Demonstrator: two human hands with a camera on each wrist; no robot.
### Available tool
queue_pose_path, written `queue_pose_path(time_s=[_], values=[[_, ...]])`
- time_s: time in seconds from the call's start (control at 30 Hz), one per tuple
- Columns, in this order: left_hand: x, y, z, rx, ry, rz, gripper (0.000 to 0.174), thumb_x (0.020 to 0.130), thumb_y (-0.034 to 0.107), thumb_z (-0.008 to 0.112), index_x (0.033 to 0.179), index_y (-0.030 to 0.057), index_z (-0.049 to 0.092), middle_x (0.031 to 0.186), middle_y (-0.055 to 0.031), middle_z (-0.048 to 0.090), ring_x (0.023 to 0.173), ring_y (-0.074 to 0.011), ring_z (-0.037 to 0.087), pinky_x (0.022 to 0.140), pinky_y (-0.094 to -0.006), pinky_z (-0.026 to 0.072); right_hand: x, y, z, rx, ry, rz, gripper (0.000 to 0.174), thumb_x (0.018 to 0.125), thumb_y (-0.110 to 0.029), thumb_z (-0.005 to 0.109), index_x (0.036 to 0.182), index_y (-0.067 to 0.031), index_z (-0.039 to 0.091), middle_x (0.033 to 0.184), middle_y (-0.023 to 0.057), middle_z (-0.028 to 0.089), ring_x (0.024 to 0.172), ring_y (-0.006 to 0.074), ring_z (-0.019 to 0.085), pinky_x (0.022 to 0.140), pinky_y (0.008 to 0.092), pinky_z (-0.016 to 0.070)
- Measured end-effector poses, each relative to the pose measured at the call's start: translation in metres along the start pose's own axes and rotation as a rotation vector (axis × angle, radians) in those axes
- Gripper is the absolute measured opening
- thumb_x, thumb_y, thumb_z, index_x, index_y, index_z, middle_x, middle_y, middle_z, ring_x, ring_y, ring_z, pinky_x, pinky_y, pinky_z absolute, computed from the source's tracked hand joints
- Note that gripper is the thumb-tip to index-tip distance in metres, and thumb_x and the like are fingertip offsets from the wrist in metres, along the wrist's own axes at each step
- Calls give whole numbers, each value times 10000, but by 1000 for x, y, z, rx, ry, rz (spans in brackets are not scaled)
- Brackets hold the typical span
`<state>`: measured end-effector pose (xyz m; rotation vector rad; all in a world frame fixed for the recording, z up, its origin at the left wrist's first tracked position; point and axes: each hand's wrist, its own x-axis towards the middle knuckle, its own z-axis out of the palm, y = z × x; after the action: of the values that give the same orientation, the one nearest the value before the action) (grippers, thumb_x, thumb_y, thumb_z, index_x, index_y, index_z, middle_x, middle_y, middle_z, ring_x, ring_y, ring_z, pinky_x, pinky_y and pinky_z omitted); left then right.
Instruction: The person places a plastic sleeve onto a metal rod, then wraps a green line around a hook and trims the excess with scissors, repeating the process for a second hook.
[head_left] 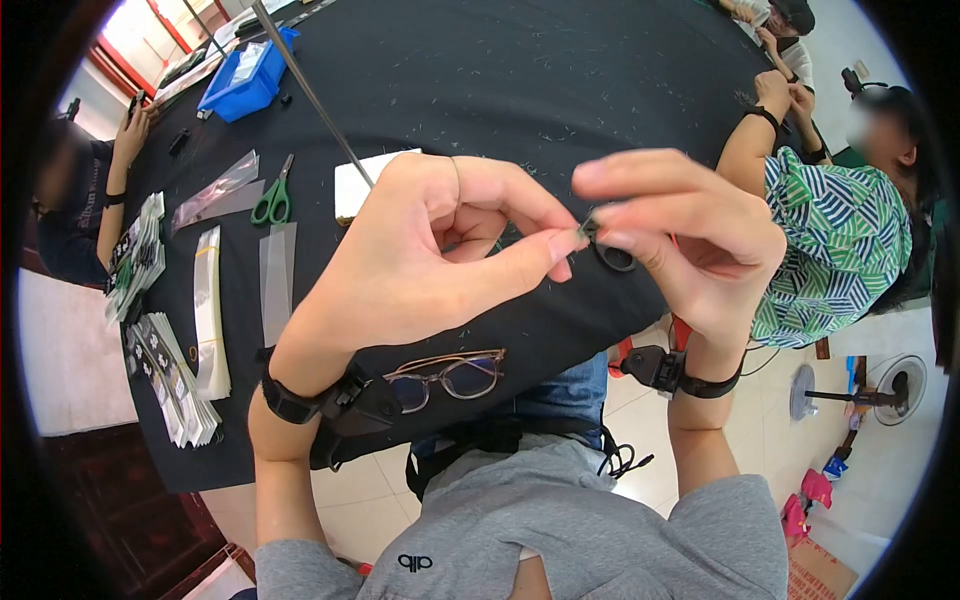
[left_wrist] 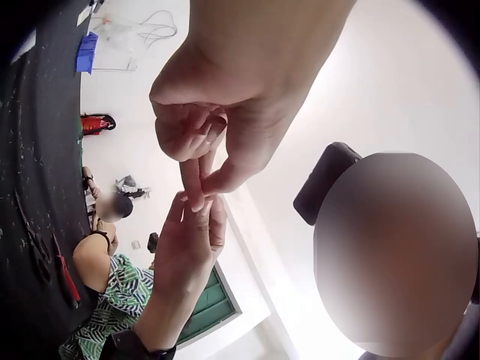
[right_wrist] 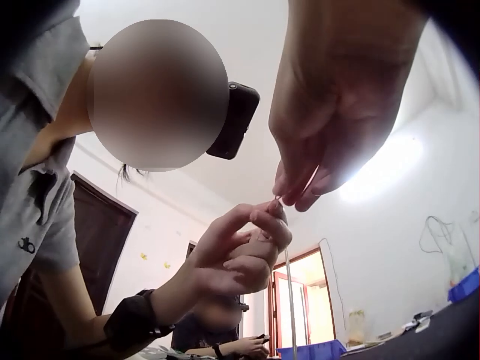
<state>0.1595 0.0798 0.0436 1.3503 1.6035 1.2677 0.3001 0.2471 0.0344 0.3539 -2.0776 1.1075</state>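
Observation:
A small, thin greenish piece shows between the fingertips of both hands, raised over the dark tablecloth. My left hand pinches it between thumb and index finger, the other fingers curled in. From the opposite side, my right hand holds it between thumb and a finger, its index finger lifted above. In the left wrist view the fingertips of the left hand and right hand meet. The piece is mostly hidden by fingers; I cannot tell its kind. Below the right fingers lies a black scissor handle.
Glasses lie near the table's front edge. On the left are green-handled scissors, clear strips and stacked packets. A metal rod rises beside a white box. A blue basket stands farther back. Other people sit around.

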Motion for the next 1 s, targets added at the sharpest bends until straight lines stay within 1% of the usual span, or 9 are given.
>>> queue_pose_path(time_s=[0.13, 0.2, 0.4, 0.47, 0.6, 0.67, 0.7, 0.77, 1.0], values=[[1, -4, 12, -90, 193, 91, 86, 872, 44, 646, 923, -22, 667, 781, -77, 692, 603, -4, 558, 499, -133, 348, -11, -1, 7, -41, 194, 65, 167, 795, 107, 634, 957, 67, 631, 1025, 201, 621, 963, 236, 616, 827, 316, 508], [1, -5, 16, -84, 237, 113, 84, 873, 41, 645, 926, -20, 669, 789, -80, 693, 617, -10, 571, 510, -133, 357, -15, 2, 20, -46, 347, 64, 251, 722, 90, 722, 954, 37, 644, 943, 143, 651, 850, 187, 622, 722, 264, 497], [-2, -3, 21, 124, 316, 187, 79, 843, -6, 646, 916, -9, 678, 769, -55, 694, 501, 27, 422, 450, -142, 274, -21, -3, 35, -98, 407, 64, 250, 705, 68, 747, 914, 24, 615, 919, 138, 652, 819, 199, 636, 713, 269, 508], [-1, -6, 22, 160, 336, 310, 98, 816, -24, 651, 905, -1, 688, 741, -19, 691, 461, 33, 333, 424, -154, 222, -21, -4, 35, -122, 402, 45, 248, 704, 68, 748, 908, 23, 614, 910, 138, 652, 810, 202, 639, 707, 271, 510], [0, -6, 22, 194, 343, 345, 116, 798, -30, 660, 899, 11, 697, 728, 1, 689, 446, 34, 326, 415, -157, 211, -20, -5, 34, -171, 382, 14, 246, 702, 69, 747, 903, 25, 612, 881, 137, 655, 789, 204, 644, 692, 271, 513], [1, -5, 24, 181, 394, 321, 101, 763, 38, 708, 864, 43, 718, 554, 36, 552, 412, -2, 302, 420, -196, 224, -19, -3, 34, -163, 385, 9, 243, 702, 74, 743, 902, 25, 613, 878, 136, 655, 789, 202, 643, 692, 271, 512], [1, -5, 23, 181, 394, 321, 101, 763, 38, 708, 864, 43, 718, 554, 36, 552, 412, -2, 302, 420, -196, 224, -19, -3, 34, -154, 389, 4, 241, 702, 79, 739, 900, 25, 614, 875, 135, 656, 788, 201, 642, 692, 270, 511], [0, -6, 21, 213, 341, 371, 113, 799, -28, 661, 894, 21, 699, 751, -10, 698, 438, 35, 321, 410, -158, 209, -19, -3, 34, -128, 388, 15, 233, 706, 80, 735, 898, 25, 614, 872, 134, 656, 787, 200, 642, 691, 270, 511], [1, -7, 22, 221, 341, 395, 101, 808, -28, 653, 891, 13, 693, 775, -24, 708, 440, 31, 329, 411, -156, 218, -20, -3, 35, -86, 333, 33, 200, 721, 80, 712, 879, 17, 606, 888, 140, 650, 791, 200, 641, 696, 280, 514]])
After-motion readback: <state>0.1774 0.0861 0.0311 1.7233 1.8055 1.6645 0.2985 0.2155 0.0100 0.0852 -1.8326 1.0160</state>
